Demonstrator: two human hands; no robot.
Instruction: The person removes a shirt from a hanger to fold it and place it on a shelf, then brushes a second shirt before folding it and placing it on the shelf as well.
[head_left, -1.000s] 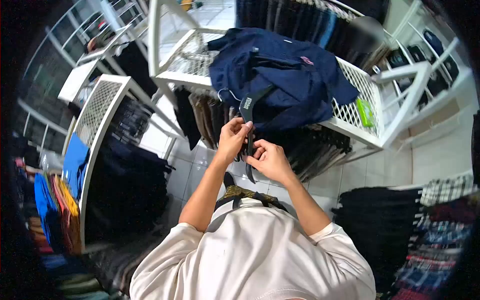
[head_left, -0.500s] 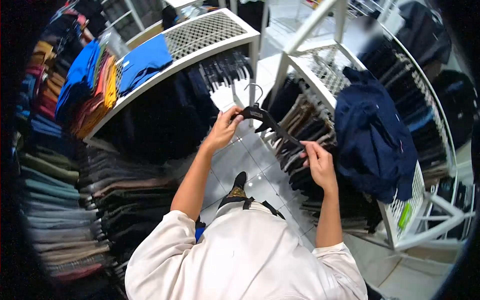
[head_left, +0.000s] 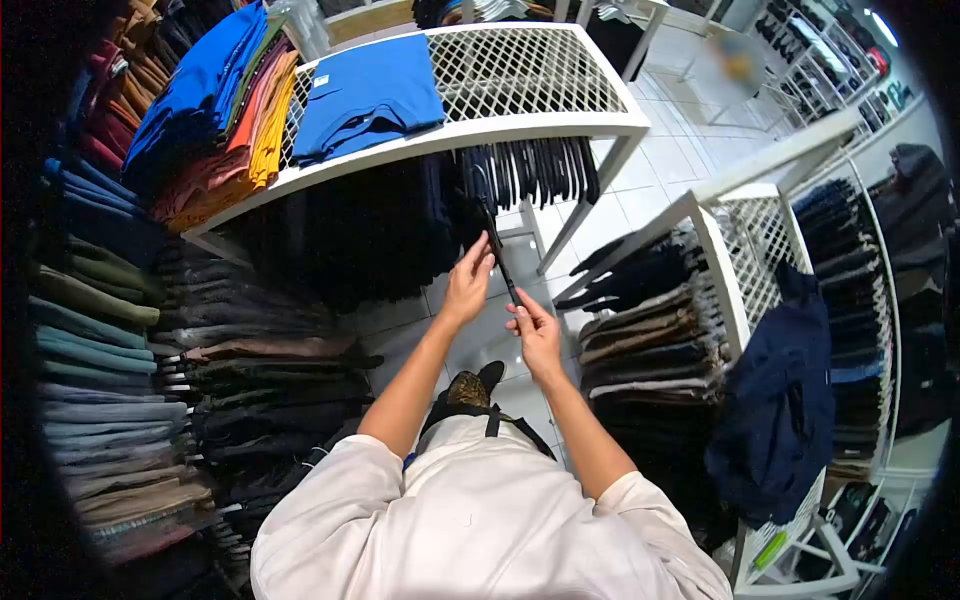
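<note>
A black clothes hanger (head_left: 503, 262) is held out in front of me, turned nearly edge-on with its hook upward. My left hand (head_left: 467, 285) grips it along its upper part, near the hook. Lower down, my right hand (head_left: 537, 333) pinches its near end between thumb and fingers. Just beyond the hook, a row of black hangers (head_left: 530, 172) hangs under the white mesh-topped rack (head_left: 540, 122). Dark garments (head_left: 350, 230) hang below that same rack, left of my hands.
A folded blue shirt (head_left: 370, 100) lies on the mesh top beside a stack of coloured clothes (head_left: 225, 150). Trousers (head_left: 650, 345) hang at the right, near a dark navy garment (head_left: 775, 400) draped over another white rack (head_left: 722, 270). More folded clothes (head_left: 100, 420) line the left.
My view has turned left toward the blue shirt's rack. The hanger has swung from broadside to nearly edge-on, and my right hand has come closer to my left.
</note>
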